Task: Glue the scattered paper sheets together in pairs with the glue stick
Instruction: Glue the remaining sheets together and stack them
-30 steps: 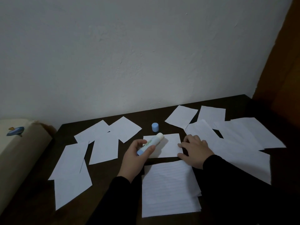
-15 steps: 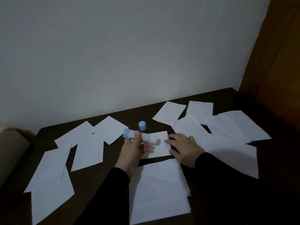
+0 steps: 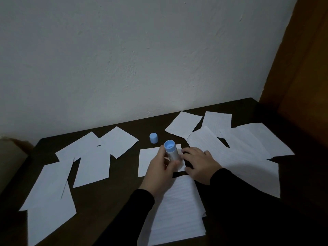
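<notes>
My left hand (image 3: pixel 160 172) grips a white glue stick (image 3: pixel 171 150) with a blue base. The stick stands nearly upright, base up, its glue end down on a small white sheet (image 3: pixel 149 161) in the middle of the dark table (image 3: pixel 122 189). My right hand (image 3: pixel 199 164) rests with spread fingers on that sheet's right edge. The stick's blue cap (image 3: pixel 153 137) stands just behind the sheet. White sheets lie scattered to the left (image 3: pixel 92 167) and to the right (image 3: pixel 248 160).
A stack of lined sheets (image 3: pixel 177 210) lies in front of the small sheet, under my forearms. A white wall rises right behind the table. A brown wooden panel (image 3: pixel 301 77) stands at the right. A beige object (image 3: pixel 10 160) sits off the left edge.
My left hand has turned the glue stick from lying sideways to standing with its glue end down on the small sheet. My right hand stays at the sheet's right edge.
</notes>
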Demonstrator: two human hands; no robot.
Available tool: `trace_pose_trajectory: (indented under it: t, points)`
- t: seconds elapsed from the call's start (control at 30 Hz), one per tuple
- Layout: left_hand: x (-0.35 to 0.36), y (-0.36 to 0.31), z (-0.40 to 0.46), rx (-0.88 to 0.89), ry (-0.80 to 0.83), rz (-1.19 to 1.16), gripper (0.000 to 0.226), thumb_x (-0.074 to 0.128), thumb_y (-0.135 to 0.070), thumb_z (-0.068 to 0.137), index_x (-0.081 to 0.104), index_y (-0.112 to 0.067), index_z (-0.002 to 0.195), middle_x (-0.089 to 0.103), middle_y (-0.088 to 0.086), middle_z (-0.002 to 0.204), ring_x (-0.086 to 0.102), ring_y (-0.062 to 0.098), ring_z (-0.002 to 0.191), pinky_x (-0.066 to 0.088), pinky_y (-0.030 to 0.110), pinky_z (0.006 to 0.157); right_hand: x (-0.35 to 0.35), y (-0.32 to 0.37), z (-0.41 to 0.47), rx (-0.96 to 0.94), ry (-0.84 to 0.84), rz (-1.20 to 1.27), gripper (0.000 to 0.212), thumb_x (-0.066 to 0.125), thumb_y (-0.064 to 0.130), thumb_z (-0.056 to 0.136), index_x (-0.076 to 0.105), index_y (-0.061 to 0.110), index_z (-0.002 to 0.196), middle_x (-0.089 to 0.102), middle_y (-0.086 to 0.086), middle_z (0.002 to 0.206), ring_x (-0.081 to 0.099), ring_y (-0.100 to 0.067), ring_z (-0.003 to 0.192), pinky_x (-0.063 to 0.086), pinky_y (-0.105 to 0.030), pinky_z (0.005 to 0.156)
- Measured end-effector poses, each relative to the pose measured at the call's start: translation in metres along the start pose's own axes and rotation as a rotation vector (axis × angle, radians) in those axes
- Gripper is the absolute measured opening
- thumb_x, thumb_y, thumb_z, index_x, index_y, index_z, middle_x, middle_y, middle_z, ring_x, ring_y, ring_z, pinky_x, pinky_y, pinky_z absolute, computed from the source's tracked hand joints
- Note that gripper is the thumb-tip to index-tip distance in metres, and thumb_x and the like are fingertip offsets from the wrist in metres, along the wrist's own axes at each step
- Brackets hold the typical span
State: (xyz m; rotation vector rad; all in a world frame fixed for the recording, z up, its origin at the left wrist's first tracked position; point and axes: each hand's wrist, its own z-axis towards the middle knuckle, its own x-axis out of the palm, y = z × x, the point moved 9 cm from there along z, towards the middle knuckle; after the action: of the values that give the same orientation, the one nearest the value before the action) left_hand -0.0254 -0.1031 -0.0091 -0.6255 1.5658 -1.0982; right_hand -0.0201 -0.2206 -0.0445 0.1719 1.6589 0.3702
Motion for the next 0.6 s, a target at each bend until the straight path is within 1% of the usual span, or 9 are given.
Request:
trace_pose_trajectory:
  t: [0.1, 0.3, 0.4, 0.47, 0.5, 0.53, 0.6]
  points:
    - [0.003, -0.002, -0.003, -0.009, 0.031, -0.021, 0.037, 0.055, -0.020, 0.096, 0.038, -0.039, 0.122, 0.054, -0.019, 0.100, 0.056, 0.004, 0.087, 0.043, 0.003, 0.061, 0.001, 0.004, -0.001, 0.011, -0.022, -0.006, 0.043, 0.048, 0.027, 0.092, 0.045, 0.024, 0.135, 0.032, 0.007, 0.149, 0.026, -0.012, 0.137, 0.026, -0.040, 0.109]
    - [0.004, -0.007, -0.003, 0.035, 0.052, 0.067, 0.038, 0.055, -0.016, 0.096, 0.037, -0.043, 0.114, 0.053, -0.023, 0.096, 0.056, 0.002, 0.083, 0.040, 0.001, 0.064, -0.001, 0.010, 0.000, 0.048, -0.004, -0.020, 0.034, 0.051, 0.022, 0.088, 0.048, 0.020, 0.121, 0.037, 0.004, 0.140, 0.032, -0.015, 0.131, 0.030, -0.039, 0.103]
    - [-0.001, -0.006, -0.004, 0.026, 0.045, 0.117, 0.037, 0.055, -0.014, 0.096, 0.039, -0.038, 0.120, 0.051, -0.023, 0.094, 0.056, 0.000, 0.081, 0.040, 0.001, 0.065, 0.000, 0.010, 0.000, 0.058, 0.010, -0.038, 0.038, 0.051, 0.022, 0.087, 0.047, 0.021, 0.125, 0.035, 0.004, 0.142, 0.030, -0.015, 0.133, 0.030, -0.040, 0.104]
    - [-0.007, -0.004, -0.004, 0.025, 0.025, 0.159, 0.039, 0.055, -0.015, 0.096, 0.041, -0.031, 0.129, 0.053, -0.019, 0.100, 0.056, 0.003, 0.085, 0.041, 0.006, 0.069, 0.001, 0.010, 0.002, 0.063, 0.021, -0.059, 0.044, 0.051, 0.023, 0.088, 0.045, 0.021, 0.131, 0.032, 0.004, 0.144, 0.028, -0.015, 0.135, 0.030, -0.040, 0.105]
    - [-0.011, -0.002, -0.004, 0.012, 0.021, 0.175, 0.041, 0.054, -0.017, 0.096, 0.040, -0.030, 0.132, 0.054, -0.015, 0.106, 0.055, 0.005, 0.089, 0.040, 0.010, 0.074, 0.001, 0.009, 0.003, 0.062, 0.021, -0.068, 0.047, 0.051, 0.024, 0.088, 0.043, 0.022, 0.134, 0.031, 0.005, 0.146, 0.027, -0.015, 0.136, 0.030, -0.041, 0.105]
    - [-0.015, 0.001, -0.004, -0.012, 0.021, 0.186, 0.043, 0.054, -0.019, 0.096, 0.039, -0.030, 0.134, 0.054, -0.012, 0.112, 0.054, 0.005, 0.091, 0.039, 0.014, 0.079, 0.002, 0.008, 0.003, 0.062, 0.023, -0.074, 0.049, 0.050, 0.025, 0.088, 0.042, 0.022, 0.137, 0.030, 0.005, 0.147, 0.026, -0.015, 0.137, 0.030, -0.041, 0.105]
    - [-0.022, 0.009, -0.005, -0.068, 0.026, 0.201, 0.045, 0.053, -0.023, 0.097, 0.036, -0.032, 0.137, 0.053, -0.009, 0.119, 0.053, 0.003, 0.091, 0.040, 0.021, 0.084, 0.003, 0.007, 0.003, 0.060, 0.024, -0.074, 0.051, 0.049, 0.025, 0.089, 0.040, 0.023, 0.140, 0.028, 0.006, 0.148, 0.024, -0.015, 0.138, 0.029, -0.040, 0.104]
